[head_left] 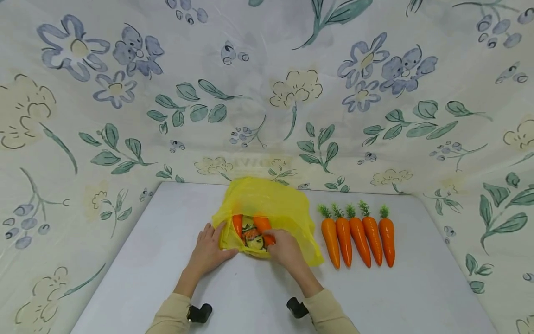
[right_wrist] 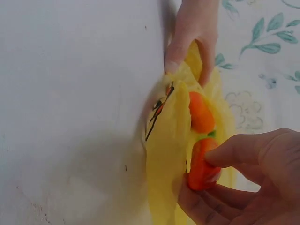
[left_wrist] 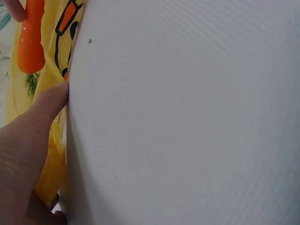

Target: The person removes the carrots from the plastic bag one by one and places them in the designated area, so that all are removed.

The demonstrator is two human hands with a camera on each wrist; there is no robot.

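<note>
A yellow plastic bag (head_left: 288,204) with a printed cartoon lies on the white table, its mouth facing me. Inside are orange carrots; one carrot (head_left: 237,224) shows at the left of the mouth. My right hand (head_left: 288,248) pinches another carrot (right_wrist: 201,166) between thumb and fingers at the mouth, its leafy end pointing into the bag. At the bag's left edge rests my left hand (head_left: 210,250), fingers and thumb spread fairly straight. Its thumb (left_wrist: 54,101) touches the near rim in the left wrist view; its other fingers are mostly hidden there.
To the right of the bag, several carrots (head_left: 359,239) with green tops lie side by side in a row. The white table (head_left: 137,260) meets a flower-patterned cloth (head_left: 258,116) at its back and sides.
</note>
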